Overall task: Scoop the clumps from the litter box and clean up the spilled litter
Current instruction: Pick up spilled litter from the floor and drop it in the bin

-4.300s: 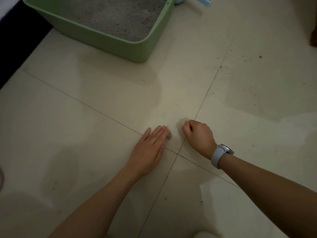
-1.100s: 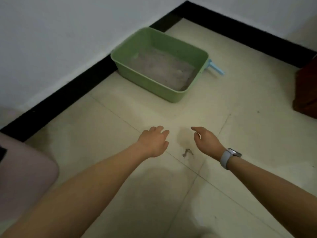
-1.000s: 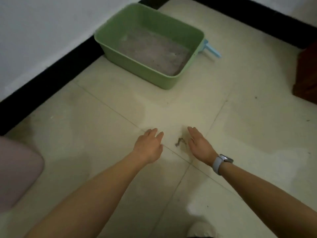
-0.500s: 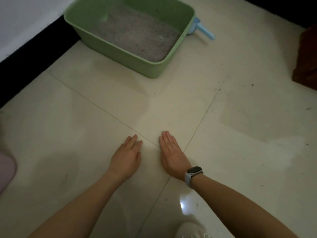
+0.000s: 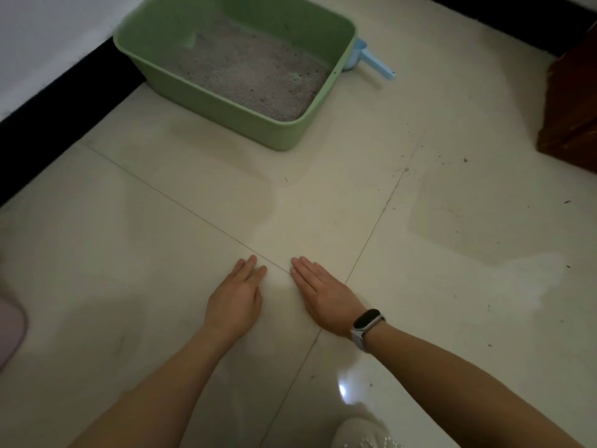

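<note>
head view, looking down at a pale tiled floor: both hands lie low over the tiles near the camera, side by side with a narrow bare strip between them. the left hand has its fingers straight and together, holding nothing; the right hand, with a watch on its wrist, is likewise flat, fingers extended, palm down, holding nothing. whether the palms press the floor or hover just above it is hard to say in this dim light.

the litter box sits far from the hands and a little to the left, its long axis running from far left to near right, grey litter inside. the spilled litter i can make out is a thin scatter of dark specks to the far right of the hands, so the right hand is the nearer one to it. no pile shows between the hands.

count: two hands, one litter box, one blue scoop lying just beyond the box's far right corner, well apart from both hands. one dark wooden piece of furniture stands at the right edge.
</note>
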Action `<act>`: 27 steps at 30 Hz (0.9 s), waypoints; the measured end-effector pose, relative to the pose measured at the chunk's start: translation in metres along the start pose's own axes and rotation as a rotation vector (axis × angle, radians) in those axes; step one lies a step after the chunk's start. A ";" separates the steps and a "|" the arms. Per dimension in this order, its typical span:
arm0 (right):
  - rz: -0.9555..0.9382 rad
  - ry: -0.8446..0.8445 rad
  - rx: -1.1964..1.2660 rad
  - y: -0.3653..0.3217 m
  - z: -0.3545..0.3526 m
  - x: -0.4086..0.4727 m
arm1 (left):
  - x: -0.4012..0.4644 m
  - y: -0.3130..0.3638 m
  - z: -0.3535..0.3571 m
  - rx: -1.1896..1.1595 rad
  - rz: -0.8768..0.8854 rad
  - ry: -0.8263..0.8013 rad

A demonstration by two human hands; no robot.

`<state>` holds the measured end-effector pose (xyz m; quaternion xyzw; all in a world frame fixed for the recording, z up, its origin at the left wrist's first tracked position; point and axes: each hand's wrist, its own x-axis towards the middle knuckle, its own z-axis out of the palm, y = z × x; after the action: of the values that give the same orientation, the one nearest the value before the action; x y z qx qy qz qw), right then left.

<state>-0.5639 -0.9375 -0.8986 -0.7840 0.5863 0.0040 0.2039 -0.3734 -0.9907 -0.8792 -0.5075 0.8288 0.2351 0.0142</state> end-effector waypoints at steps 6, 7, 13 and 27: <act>0.113 0.333 0.162 0.006 -0.018 -0.011 | -0.002 0.002 -0.001 0.037 -0.036 -0.026; 0.203 0.401 0.156 0.009 -0.022 -0.006 | -0.002 0.002 -0.001 0.046 -0.038 -0.024; 0.384 0.020 -0.172 0.010 -0.029 0.011 | -0.003 0.005 0.003 0.057 -0.058 0.005; 0.240 0.028 -0.404 -0.007 -0.021 0.039 | -0.005 0.002 0.009 0.090 -0.048 0.024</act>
<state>-0.5501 -0.9788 -0.8868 -0.7336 0.6653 0.1348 0.0326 -0.3742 -0.9823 -0.8851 -0.5290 0.8263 0.1908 0.0327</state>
